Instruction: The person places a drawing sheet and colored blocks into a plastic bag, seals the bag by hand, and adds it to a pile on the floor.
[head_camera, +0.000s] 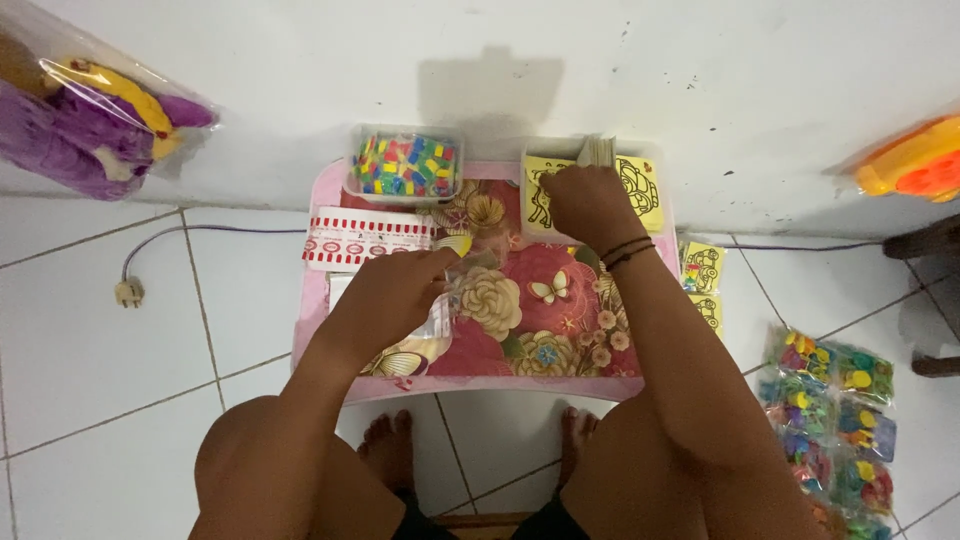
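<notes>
**Desk:** What does the overhead frame show?

**Photographer:** A seated person, seen from above, works at a small pink floral bench (560, 330) set against a white wall. The right hand (590, 205) rests on a stack of yellow picture cards (640, 185) in a clear tray at the bench's far right corner. Its fingers are curled down on the stack; whether they actually pinch a card cannot be told.

**Desk:** And the left?

**Photographer:** The left hand (390, 290) is clamped on a small clear plastic bag (440, 320), fingers closed together over its top edge. A yellow piece (455, 244) shows just beyond those fingers. Farther out lie a red-and-white printed strip (365, 240) and a clear box of coloured beads (405, 165).

**Desk:** Surroundings?

**Photographer:** To the right of the right hand's fingers, more yellow cards (705, 270) lie on the floor, with packets of coloured pieces (830, 420) nearer the person. Well left of the left hand's fingers, a purple plush toy in plastic (80, 120) and a power plug (128, 292).
</notes>
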